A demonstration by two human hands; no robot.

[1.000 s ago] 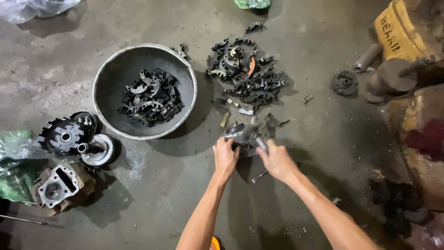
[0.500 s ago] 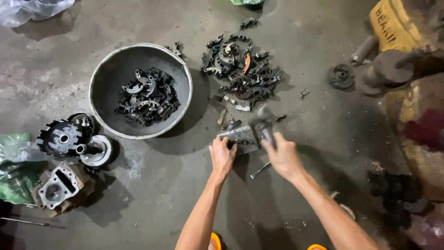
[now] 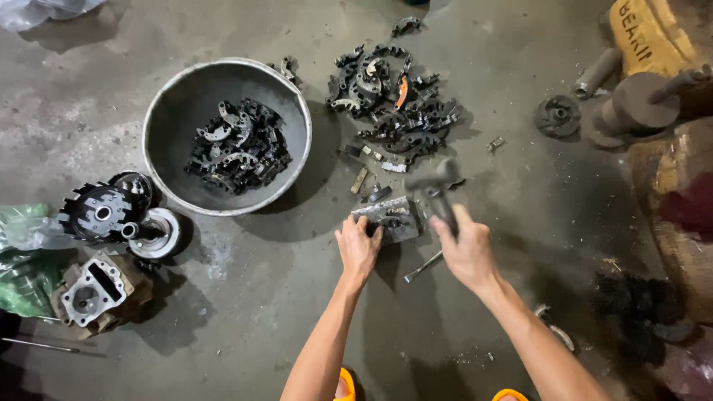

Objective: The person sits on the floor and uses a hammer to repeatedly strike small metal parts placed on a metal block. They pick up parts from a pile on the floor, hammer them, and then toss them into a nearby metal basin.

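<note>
Hands over concrete floor (image 3: 223,312): left hand (image 3: 358,249) pressed flat-fingered on near edge of small metal block (image 3: 388,220), pinning it. Right hand (image 3: 466,252) fisted round handle of hammer (image 3: 437,191), blurred head raised just above block. Metal rod (image 3: 423,266) on floor just right of block, between hands. Beyond block: loose heap of dark metal parts (image 3: 394,104). Left of block: round metal basin (image 3: 226,136) holding similar parts. Farther left of block: engine cylinder (image 3: 93,291), finned round casting (image 3: 96,212).
</note>
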